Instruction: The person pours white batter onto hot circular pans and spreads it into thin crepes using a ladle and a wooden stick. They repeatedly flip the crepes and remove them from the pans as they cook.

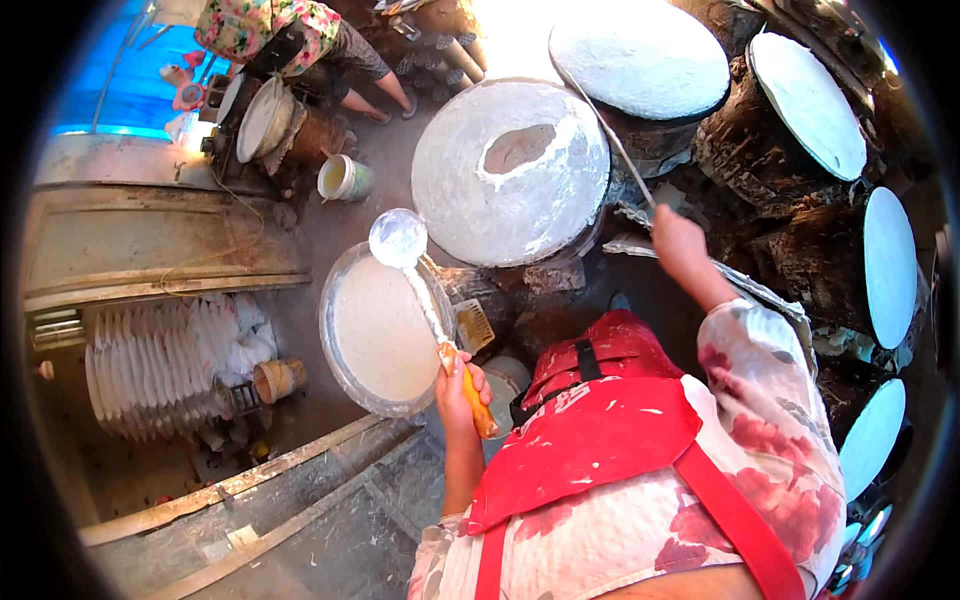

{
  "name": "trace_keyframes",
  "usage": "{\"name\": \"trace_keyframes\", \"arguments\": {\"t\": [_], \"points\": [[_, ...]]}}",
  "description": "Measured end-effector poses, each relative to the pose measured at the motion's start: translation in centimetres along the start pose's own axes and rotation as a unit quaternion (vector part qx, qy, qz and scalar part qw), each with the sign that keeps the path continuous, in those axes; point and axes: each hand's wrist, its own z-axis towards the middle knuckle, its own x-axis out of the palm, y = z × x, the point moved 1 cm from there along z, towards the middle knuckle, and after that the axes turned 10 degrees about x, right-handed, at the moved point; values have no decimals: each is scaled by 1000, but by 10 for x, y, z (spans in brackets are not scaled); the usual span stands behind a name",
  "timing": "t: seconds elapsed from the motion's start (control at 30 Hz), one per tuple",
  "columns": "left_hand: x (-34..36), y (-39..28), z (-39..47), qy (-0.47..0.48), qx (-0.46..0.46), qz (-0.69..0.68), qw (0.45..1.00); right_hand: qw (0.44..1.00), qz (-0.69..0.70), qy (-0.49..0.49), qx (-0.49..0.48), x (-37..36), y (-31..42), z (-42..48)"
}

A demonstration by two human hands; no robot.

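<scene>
My left hand [457, 394] grips the orange handle of a metal ladle [399, 238]. Its shiny round bowl is over the far rim of a wide tub [328, 352] of pale liquid batter, and white batter coats the shaft. In my right hand [679, 240] is a long thin stick [611, 135]. It slants up and left, past the right edge of a large round griddle [457, 180]. A whitish layer covers this griddle, except for an oval grey-brown patch ringed by thicker white. The stick's far end lies near a second coated griddle [645, 60].
More coated round griddles [810, 105] on dark drum stoves curve around my right. A person [300, 45] stands at the far left near a bucket [346, 178]. White packed sheets [150, 367] hang at left, above a lower area. A whitish-crusted curved edge [750, 281] runs beside my right arm.
</scene>
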Motion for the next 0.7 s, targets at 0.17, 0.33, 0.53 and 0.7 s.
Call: {"name": "trace_keyframes", "arguments": {"t": [0.17,0.33,0.53,0.7], "points": [[8,-10,11,55,-15,-22,998,998,-5,34,-51,0,58,-30],[10,-24,13,92,-28,-21,995,996,81,14,43,-12,55,-25],[9,-28,24,126,-78,-21,989,999,18,38,-19,-7,78,-37],[10,-36,28,146,-90,5,985,1000,10,0,-15,-1,65,-26]]}}
